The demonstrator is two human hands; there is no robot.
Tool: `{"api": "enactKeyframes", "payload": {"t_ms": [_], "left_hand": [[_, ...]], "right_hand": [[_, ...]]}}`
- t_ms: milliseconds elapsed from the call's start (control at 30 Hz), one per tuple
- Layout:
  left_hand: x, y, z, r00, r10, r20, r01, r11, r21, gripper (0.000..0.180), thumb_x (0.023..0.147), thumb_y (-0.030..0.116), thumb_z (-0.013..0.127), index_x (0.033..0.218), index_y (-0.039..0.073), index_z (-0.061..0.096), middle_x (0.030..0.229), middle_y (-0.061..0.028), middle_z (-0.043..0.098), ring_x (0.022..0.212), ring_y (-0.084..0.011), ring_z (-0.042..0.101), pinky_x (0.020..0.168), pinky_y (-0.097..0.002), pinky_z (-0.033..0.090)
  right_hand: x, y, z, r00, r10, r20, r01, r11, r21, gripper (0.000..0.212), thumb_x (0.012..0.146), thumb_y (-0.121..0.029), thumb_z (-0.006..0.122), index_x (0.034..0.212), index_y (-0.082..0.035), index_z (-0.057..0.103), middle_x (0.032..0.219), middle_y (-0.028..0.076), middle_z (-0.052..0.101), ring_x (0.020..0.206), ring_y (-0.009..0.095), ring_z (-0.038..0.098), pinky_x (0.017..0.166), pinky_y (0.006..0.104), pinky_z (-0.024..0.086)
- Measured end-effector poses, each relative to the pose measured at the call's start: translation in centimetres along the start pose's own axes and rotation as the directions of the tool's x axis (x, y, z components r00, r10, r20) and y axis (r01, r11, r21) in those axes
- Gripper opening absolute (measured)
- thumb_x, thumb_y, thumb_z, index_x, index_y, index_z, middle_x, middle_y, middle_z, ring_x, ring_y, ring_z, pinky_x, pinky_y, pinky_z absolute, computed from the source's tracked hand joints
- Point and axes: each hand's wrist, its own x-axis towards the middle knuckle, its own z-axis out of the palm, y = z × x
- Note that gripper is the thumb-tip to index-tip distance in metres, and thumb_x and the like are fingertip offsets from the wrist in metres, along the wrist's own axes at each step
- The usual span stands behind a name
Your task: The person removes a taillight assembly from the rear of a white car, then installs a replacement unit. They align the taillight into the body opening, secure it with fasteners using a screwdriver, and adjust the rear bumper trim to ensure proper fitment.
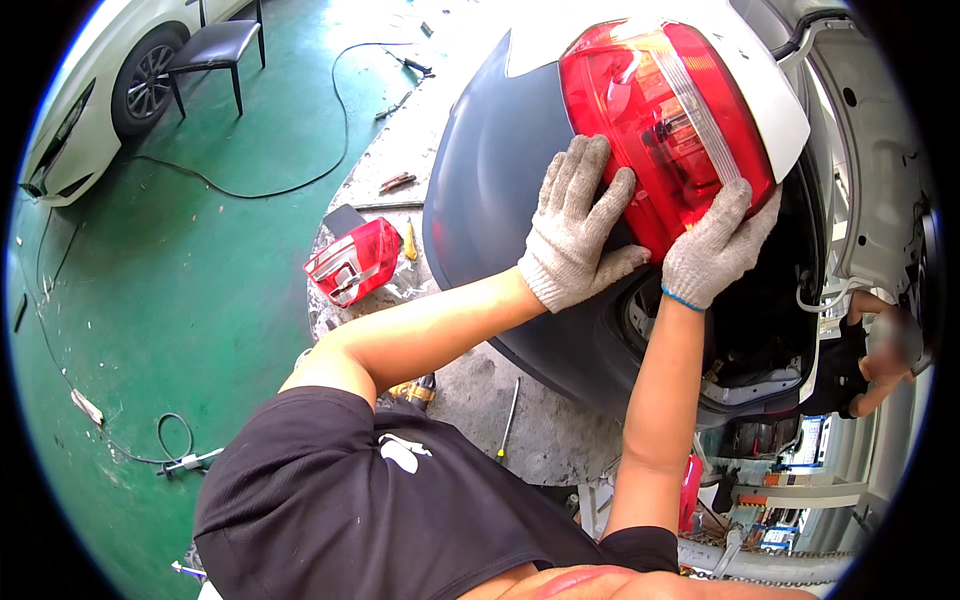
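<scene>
Black shirt (420, 515) closest! Left hand (580, 228), right hand (716, 248), fingers spread wide on the red taillight (640, 110). Even pressure should keep it square.

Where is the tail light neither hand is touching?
In the head view, that red tail light lies left of centre on the grey surface, beside a small yellow object and left of the dark bumper.

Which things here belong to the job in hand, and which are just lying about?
Apparently in the job:
lamp, touched by left hand and right hand
bumper, beside it

Apparently just about:
chair
floor cable
thin rod
loose lamp, perhaps related
</scene>
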Motion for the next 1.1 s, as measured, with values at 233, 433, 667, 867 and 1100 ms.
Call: {"api": "enactKeyframes", "payload": {"t_ms": [233,433,667,867,1100], "left_hand": [[1.0,-0.8,-1.0,0.997,-0.046,0.055,0.047,0.999,-0.025,0.112,0.081,0.065,0.088,0.167,0.006,0.044,0.174,-0.0348,0.031,0.161,-0.0574,0.03,0.131,-0.0659,0.024],[1.4,-1.3,-1.3,0.996,-0.069,0.056,0.071,0.997,-0.037,0.126,0.074,0.07,0.091,0.169,0.006,0.04,0.176,-0.0342,0.026,0.163,-0.0568,0.025,0.132,-0.0657,0.021],[1.1,-1.0,-0.9,0.995,-0.064,0.071,0.063,0.998,0.015,0.129,0.073,0.071,0.091,0.169,0.003,0.039,0.176,-0.0348,0.028,0.163,-0.0564,0.026,0.131,-0.0653,0.023],[1.1,-1.3,-0.3,1.0,0.023,0.02,-0.023,0.999,0.025,0.129,0.077,0.068,0.091,0.169,-0.001,0.034,0.175,-0.0367,0.028,0.163,-0.0559,0.028,0.132,-0.0623,0.022],[1.0,-1.6,0.1,0.999,0.035,0.03,-0.036,0.999,0.032,0.131,0.078,0.071,0.088,0.172,0.002,0.029,0.176,-0.0355,0.025,0.164,-0.0564,0.024,0.131,-0.066,0.021]], "right_hand": [[-0.2,-0.1,-0.2,0.997,0.079,0.025,-0.081,0.996,0.045,0.069,0.116,-0.038,0.058,0.161,0.012,0.041,0.148,0.03,0.061,0.131,0.033,0.065,0.112,0.0439,0.053],[-0.4,-0.6,0.0,0.993,0.114,0.01,-0.114,0.986,0.125,0.071,0.116,-0.04,0.057,0.16,0.014,0.043,0.15,0.029,0.06,0.133,0.032,0.062,0.115,0.043,0.049],[-0.5,-0.8,-0.2,0.993,0.112,-0.022,-0.11,0.99,0.09,0.069,0.116,-0.038,0.057,0.159,0.013,0.044,0.148,0.029,0.061,0.132,0.032,0.062,0.115,0.0423,0.049],[-0.5,0.7,-0.9,0.999,0.044,-0.005,-0.044,0.997,0.068,0.066,0.113,-0.034,0.065,0.158,0.01,0.047,0.139,0.028,0.065,0.125,0.036,0.067,0.109,0.0453,0.053],[-0.8,0.1,-1.4,1.0,-0.026,-0.014,0.026,0.999,-0.031,0.063,0.108,-0.031,0.072,0.153,0.008,0.053,0.127,0.028,0.066,0.115,0.042,0.064,0.104,0.0503,0.052]]}}
